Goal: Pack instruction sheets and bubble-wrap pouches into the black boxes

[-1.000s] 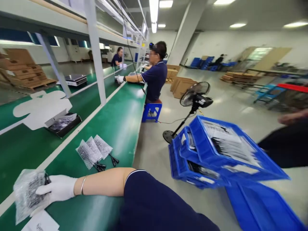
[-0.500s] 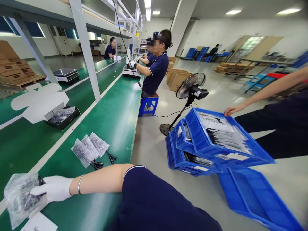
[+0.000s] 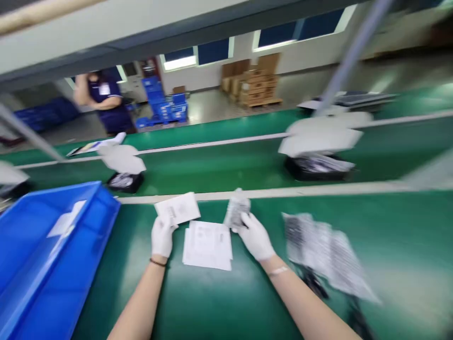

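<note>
Both my gloved hands are over the green bench mat [image 3: 141,302]. My left hand [image 3: 162,237] pinches the lower corner of a white paper sheet [image 3: 177,208]. My right hand [image 3: 255,236] grips a small bubble-wrap bag [image 3: 236,208] standing upright, its contents unclear. Between my hands lies a small stack of white papers [image 3: 207,245], which neither hand seems to touch. To the right of my right hand, blurred bubble-wrap bags with black cable ends [image 3: 323,252] lie on the mat.
A blue plastic crate [image 3: 53,245] stands at the left of the bench. Black boxes with white lids [image 3: 318,165] sit on the belt beyond a pale rail [image 3: 269,192]. Farther back, a co-worker [image 3: 104,101] stands near stacked blue crates [image 3: 163,106].
My view has swung from along the bench to across it. My left hand has come into view on the paper. My right hand has moved to the middle, still holding a bubble-wrap bag.
</note>
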Tool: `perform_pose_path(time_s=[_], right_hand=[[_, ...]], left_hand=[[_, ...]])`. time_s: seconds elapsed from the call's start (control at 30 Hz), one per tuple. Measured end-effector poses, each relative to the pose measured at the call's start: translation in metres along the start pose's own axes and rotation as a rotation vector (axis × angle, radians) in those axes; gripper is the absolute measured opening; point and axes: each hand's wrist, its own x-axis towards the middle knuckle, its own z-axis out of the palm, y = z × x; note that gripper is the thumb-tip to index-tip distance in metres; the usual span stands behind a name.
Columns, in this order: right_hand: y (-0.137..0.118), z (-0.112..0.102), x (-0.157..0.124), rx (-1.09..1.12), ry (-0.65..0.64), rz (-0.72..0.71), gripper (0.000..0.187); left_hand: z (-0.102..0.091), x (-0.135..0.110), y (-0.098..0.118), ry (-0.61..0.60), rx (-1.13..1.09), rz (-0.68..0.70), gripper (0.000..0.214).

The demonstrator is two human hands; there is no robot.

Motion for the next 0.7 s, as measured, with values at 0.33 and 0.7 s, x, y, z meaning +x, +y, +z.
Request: perform_pose_path(time_s=[0.33,0.7], right_hand=[[0.003,-0.001,-0.004,-0.265,0.014,-0.043,0.034],[-0.128,0.103,0.078,0.08,-0.395,0.037,0.064]], left_hand=[[-0.011,0.011,-0.011,-0.029,-0.548,-0.103,0.023],[-0.026,0.021,-0.014,-0.207,-1.111,-0.313,0.029]])
